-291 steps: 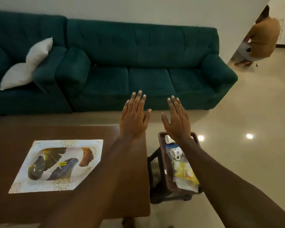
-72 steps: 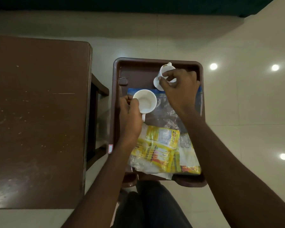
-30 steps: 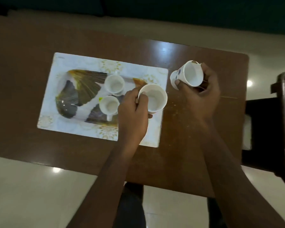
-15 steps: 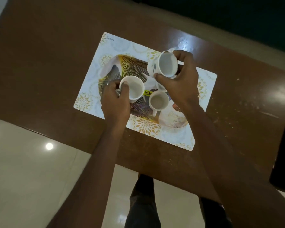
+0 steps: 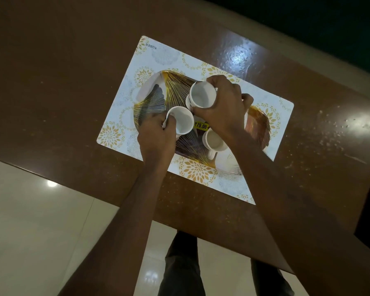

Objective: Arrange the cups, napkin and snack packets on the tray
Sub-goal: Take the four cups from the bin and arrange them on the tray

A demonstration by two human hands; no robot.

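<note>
I see three white cups over the patterned tray (image 5: 158, 54), which lies flat on the brown surface (image 5: 62, 82) with its long sides running from far left to near right. My left hand (image 5: 156, 137) grips one cup (image 5: 181, 122) at its near-left side, fingers curled round the wall and rim, mouth facing up, over the dark fan print in the middle of the tray. I cannot tell whether its base touches the tray. Just beyond it and to the right, my right hand (image 5: 222, 105) holds a second cup (image 5: 201, 96), fingers wrapped round its body from the right; this cup is tilted, its mouth turned up toward the camera. The two cups sit very close, rims almost meeting. A third cup (image 5: 214, 141) stands upright on the tray on the near side, partly under my right wrist, its handle pointing toward me. A yellow price sticker (image 5: 200, 125) shows on the tray between the three cups. Past the near edge of the surface there is pale glossy floor (image 5: 30, 231), and my dark trousers (image 5: 179, 263) show below.
</note>
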